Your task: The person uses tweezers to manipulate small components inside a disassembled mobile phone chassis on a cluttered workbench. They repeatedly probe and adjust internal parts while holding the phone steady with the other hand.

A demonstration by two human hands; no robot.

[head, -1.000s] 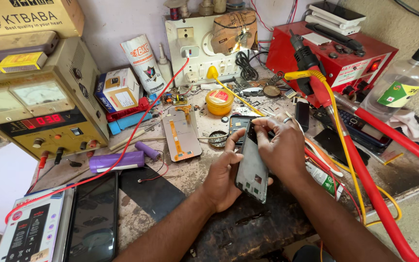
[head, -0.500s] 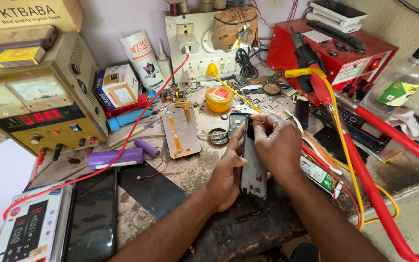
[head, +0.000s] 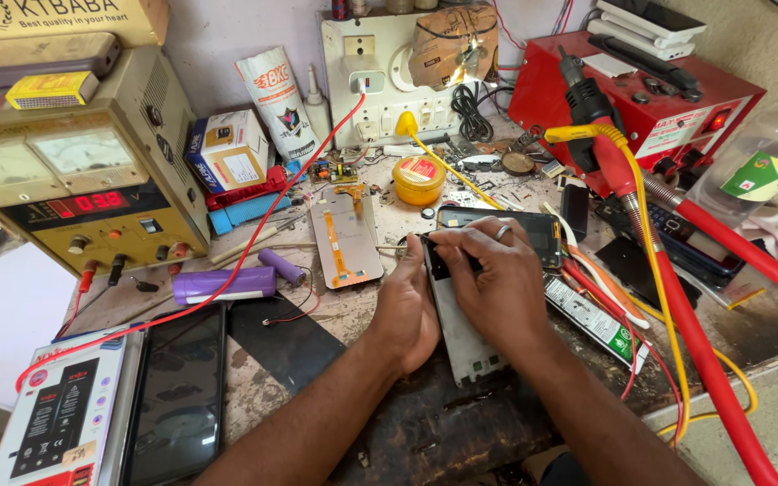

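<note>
Both of my hands hold an opened phone body over the worn bench, its bare silver side up. My left hand grips its left edge. My right hand, with a ring on one finger, lies across the upper part and its fingertips press at the phone's top end. A loose display panel with an orange flex cable lies just left of my hands. Another dark phone lies just behind my right hand.
A yellow-beige bench power supply stands at the left, a red box with red and yellow hoses at the right. A small yellow tin, a purple cylinder, a black phone and a wall socket board surround the work spot.
The phone body has tilted down from nearly upright to lying almost flat. My right hand has slid onto its top end.
</note>
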